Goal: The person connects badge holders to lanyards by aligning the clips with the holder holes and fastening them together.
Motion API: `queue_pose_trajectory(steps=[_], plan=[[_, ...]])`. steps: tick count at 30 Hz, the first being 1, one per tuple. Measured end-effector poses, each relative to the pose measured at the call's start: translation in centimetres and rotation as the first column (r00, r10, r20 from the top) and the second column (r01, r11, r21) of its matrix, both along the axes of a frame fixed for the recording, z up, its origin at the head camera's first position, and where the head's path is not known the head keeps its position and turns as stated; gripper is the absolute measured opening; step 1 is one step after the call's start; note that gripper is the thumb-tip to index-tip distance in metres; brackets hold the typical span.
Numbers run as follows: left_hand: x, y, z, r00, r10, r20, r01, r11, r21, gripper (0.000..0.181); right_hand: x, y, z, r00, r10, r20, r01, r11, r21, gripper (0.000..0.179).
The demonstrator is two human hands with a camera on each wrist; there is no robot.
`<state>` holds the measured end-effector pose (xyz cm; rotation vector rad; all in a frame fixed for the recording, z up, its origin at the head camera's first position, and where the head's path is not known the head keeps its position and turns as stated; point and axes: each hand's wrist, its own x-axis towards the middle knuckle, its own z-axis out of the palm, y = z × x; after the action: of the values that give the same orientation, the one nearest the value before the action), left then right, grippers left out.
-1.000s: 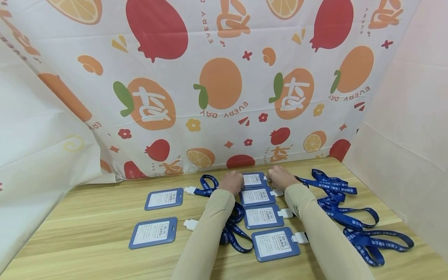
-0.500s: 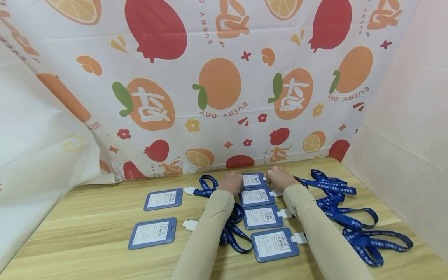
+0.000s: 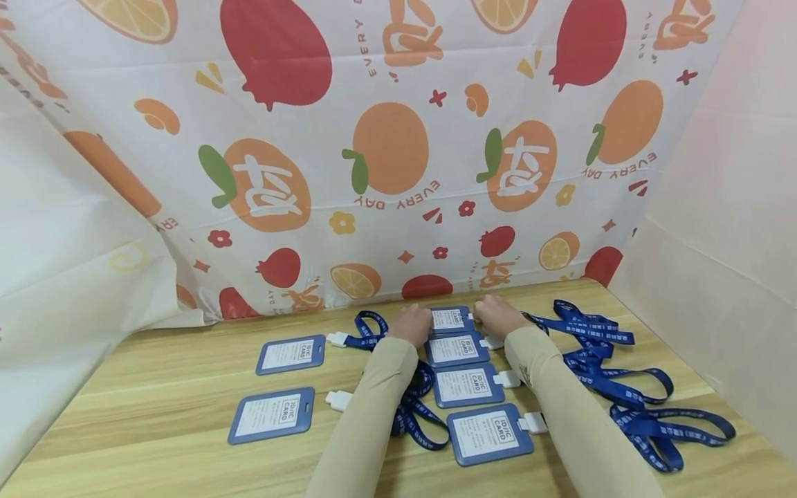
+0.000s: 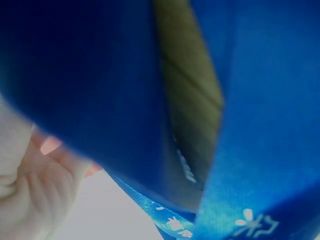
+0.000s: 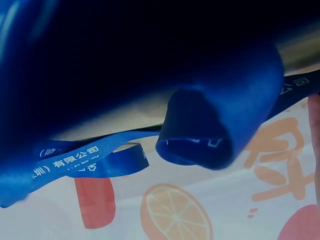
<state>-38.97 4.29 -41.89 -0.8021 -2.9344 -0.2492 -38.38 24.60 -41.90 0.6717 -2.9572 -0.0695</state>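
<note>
At the far end of a column of blue ID badge holders lies the farthest badge holder (image 3: 450,319), card side up. My left hand (image 3: 411,324) grips its left edge, fingertips hidden behind the hand. On the other side my right hand (image 3: 498,315) pinches the white lanyard clip (image 3: 471,317) at the holder's slotted end. Below it in the column, more badge holders (image 3: 458,350) have white clips (image 3: 507,379) at their right ends. Blue lanyard straps (image 4: 270,115) fill much of the left wrist view, beside the left palm (image 4: 45,185). A looped lanyard (image 5: 200,135) crosses the right wrist view.
Two badge holders (image 3: 270,415) lie at the left, apart from their white clips (image 3: 339,400). Coiled blue lanyards (image 3: 418,415) lie beneath the left forearm, and several more lanyards (image 3: 616,384) spread at the right. A fruit-print cloth (image 3: 392,235) hangs behind the wooden table (image 3: 156,387).
Both hands stay at the farthest badge holder with almost no visible movement. The whole view shifts very slightly; the other badge holders and lanyards stay where they were.
</note>
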Motion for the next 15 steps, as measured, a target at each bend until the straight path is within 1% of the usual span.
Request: queue_pose_trajectory(steps=[8, 15], plan=[[0.17, 0.02, 0.18, 0.999, -0.022, -0.042, 0.021, 0.999, -0.034, 0.012, 0.01, 0.17, -0.09, 1.000, 0.011, -0.016, -0.011, 1.000, -0.023, 0.013], [0.28, 0.03, 0.28, 0.999, -0.016, -0.035, 0.015, 0.999, -0.049, 0.013, 0.19, 0.14, 0.08, 1.000, 0.014, -0.018, -0.015, 1.000, -0.026, 0.011]])
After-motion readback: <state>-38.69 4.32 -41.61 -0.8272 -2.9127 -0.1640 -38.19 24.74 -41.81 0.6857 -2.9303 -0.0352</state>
